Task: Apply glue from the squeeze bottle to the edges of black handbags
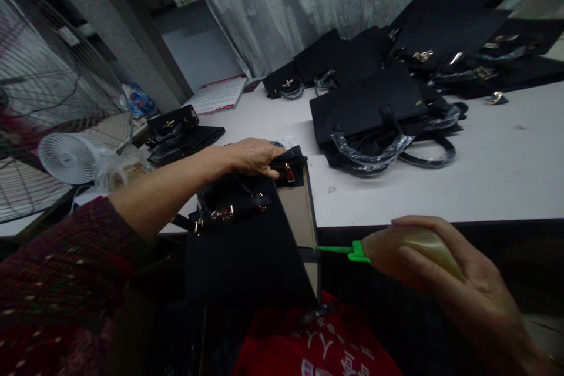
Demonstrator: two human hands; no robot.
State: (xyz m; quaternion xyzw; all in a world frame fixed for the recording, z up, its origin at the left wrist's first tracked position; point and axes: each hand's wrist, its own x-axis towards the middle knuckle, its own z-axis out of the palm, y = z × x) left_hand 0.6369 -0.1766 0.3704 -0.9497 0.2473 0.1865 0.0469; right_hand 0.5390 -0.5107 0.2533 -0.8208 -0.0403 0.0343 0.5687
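A black handbag [247,258] with gold-coloured fittings rests at the table's front edge, its side open so that a beige inner face [297,208] shows. My left hand [255,157] grips the bag's upper part, fingers curled beside a zip pull; some fingertips are hidden. In my right hand [458,276] is a glue bottle [409,252] of amber liquid, lying nearly level. Its thin green nozzle touches or almost touches the bag's open side edge; I cannot tell which.
More black handbags [368,106] lie at the right and back of the white table [484,176]. A smaller group of black bags [180,132] sits at the left. Beyond my left arm stand a small white fan [66,158] and a large wire-caged fan [39,94]. Red cloth [317,341] covers my lap.
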